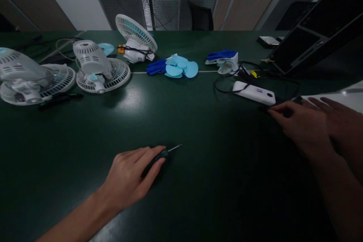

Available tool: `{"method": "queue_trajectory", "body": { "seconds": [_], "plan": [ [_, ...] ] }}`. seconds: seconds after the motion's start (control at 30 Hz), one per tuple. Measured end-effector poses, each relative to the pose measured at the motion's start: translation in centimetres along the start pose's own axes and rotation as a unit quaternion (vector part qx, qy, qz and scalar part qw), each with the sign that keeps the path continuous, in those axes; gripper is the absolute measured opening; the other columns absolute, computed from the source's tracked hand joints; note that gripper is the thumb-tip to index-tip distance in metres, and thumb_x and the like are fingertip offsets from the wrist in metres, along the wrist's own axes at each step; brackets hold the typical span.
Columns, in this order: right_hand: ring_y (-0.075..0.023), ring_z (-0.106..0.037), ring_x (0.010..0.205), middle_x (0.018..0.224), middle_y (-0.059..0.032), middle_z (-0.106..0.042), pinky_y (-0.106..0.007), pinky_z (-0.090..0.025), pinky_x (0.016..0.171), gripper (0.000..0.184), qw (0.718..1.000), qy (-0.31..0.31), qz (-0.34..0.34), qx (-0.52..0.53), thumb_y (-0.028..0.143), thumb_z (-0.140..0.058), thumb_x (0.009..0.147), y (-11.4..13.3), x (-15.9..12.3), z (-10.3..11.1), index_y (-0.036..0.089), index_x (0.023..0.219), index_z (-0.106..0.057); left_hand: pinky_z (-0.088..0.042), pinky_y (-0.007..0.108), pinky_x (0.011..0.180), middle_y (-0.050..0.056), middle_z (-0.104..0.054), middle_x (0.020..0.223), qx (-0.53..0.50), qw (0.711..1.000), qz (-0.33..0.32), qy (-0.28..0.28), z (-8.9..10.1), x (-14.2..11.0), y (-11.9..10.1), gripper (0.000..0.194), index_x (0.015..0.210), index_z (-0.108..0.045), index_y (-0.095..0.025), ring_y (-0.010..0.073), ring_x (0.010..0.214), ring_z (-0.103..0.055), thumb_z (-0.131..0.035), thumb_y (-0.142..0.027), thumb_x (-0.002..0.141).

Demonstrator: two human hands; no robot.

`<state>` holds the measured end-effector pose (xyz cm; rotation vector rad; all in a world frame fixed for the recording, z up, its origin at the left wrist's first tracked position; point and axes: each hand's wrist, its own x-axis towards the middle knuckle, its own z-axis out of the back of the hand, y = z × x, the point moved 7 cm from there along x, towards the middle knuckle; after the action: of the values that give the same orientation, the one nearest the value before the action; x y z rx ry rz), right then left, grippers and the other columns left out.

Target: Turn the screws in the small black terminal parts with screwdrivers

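My left hand rests low over the green table, its fingers closed round the dark handle of a screwdriver. The thin metal shaft points up and to the right. Off to the right, my right hand has thumb and forefinger pinched together close to the tabletop. A small dark shape lies at those fingertips, too dim to name. Just beyond them is a white oblong device with a black round spot and a black cord. Another person's hand lies behind my right hand, partly covered by it, beside a white sheet.
White fan parts with round grilles stand at the left: one fan, a second and a third. Light-blue fan blades lie by a blue glove. More gloves and a dark case are at the right.
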<state>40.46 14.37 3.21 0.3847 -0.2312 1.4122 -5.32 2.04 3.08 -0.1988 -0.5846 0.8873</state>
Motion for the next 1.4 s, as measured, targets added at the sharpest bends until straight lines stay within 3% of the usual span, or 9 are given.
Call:
{"method": "queue_trajectory", "body": {
  "seconds": [0.27,0.53,0.97,1.4],
  "plan": [
    [-0.0216,-0.061,0.06,0.071,-0.0052,-0.07,-0.038,-0.046,0.068,0.036,0.999,0.031,-0.019,0.034,0.052,-0.058,0.079,-0.1,0.1,-0.5,0.022,0.087,-0.076,-0.059,0.025,0.063,0.004,-0.075,0.093,0.007,1.0,0.003,0.002,0.0,-0.1,0.1,0.029,0.127,-0.062,-0.017,0.0144,0.074,-0.073,-0.052,-0.028,0.101],
    [-0.0225,-0.067,0.065,0.083,-0.0064,-0.075,-0.037,-0.049,0.068,0.039,0.998,-0.016,0.037,0.045,0.051,-0.053,0.086,0.7,-0.3,-0.5,0.022,0.1,-0.076,-0.061,0.026,0.065,0.004,-0.075,0.094,-0.002,1.0,0.002,0.0,-0.1,-0.1,0.1,0.029,0.126,-0.062,-0.017,0.0147,0.074,-0.073,-0.052,-0.027,0.101],
    [-0.0255,-0.069,0.079,0.098,-0.0112,-0.077,-0.039,-0.051,0.081,0.038,0.991,-0.119,0.036,0.039,0.046,-0.056,0.088,0.8,-0.5,-0.7,0.018,0.104,-0.077,-0.061,0.025,0.065,0.004,-0.076,0.095,-0.004,1.0,-0.006,-0.008,0.1,0.1,0.0,0.029,0.126,-0.063,-0.017,0.014,0.075,-0.074,-0.053,-0.026,0.101],
    [-0.0231,-0.072,0.084,0.102,-0.0095,-0.076,-0.035,-0.053,0.083,0.032,0.989,-0.096,0.05,0.095,0.041,-0.061,0.087,1.0,-0.5,-1.8,0.019,0.105,-0.075,-0.06,0.024,0.064,0.004,-0.076,0.092,0.004,1.0,-0.003,-0.015,0.2,0.0,-0.1,0.029,0.124,-0.065,-0.017,0.0137,0.072,-0.073,-0.054,-0.026,0.1]
  ]
}}
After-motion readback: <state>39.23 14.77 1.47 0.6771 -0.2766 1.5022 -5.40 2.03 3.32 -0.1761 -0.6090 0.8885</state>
